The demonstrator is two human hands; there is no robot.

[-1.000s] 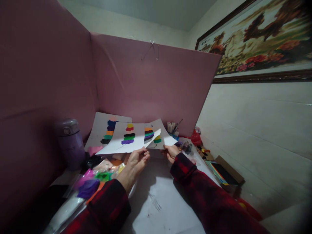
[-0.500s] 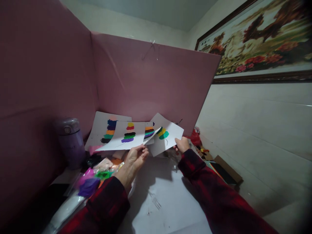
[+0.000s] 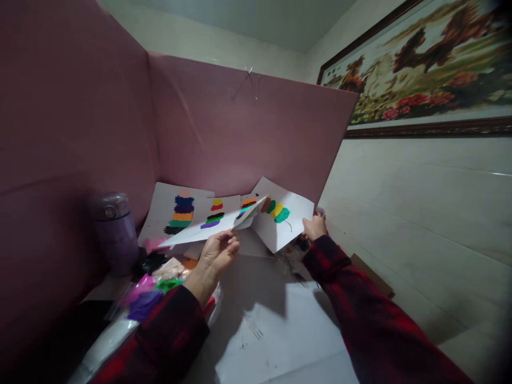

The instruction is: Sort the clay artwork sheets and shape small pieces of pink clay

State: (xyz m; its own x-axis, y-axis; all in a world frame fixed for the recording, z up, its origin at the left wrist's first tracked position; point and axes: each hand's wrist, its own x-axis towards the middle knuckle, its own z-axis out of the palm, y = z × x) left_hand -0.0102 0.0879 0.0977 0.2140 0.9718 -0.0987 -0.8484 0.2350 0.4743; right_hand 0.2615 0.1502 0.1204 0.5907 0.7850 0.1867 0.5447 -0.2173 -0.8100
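Before a pink panel [image 3: 248, 138], a person's left hand [image 3: 218, 252], pinched nearly closed, held a colour-banded white sheet [image 3: 196, 220] by its near edge, while the right hand [image 3: 314, 228], curled tight, gripped another banded sheet [image 3: 276, 226] by its right edge above the far side of a white table [image 3: 312, 336].

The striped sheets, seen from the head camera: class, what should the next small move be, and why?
I'd suggest the right hand gently draw its striped sheet to the right while the left hand grips the curled paper. Part of that sheet's left side lies behind the curled paper, so sliding it out would probably separate them with little creasing.
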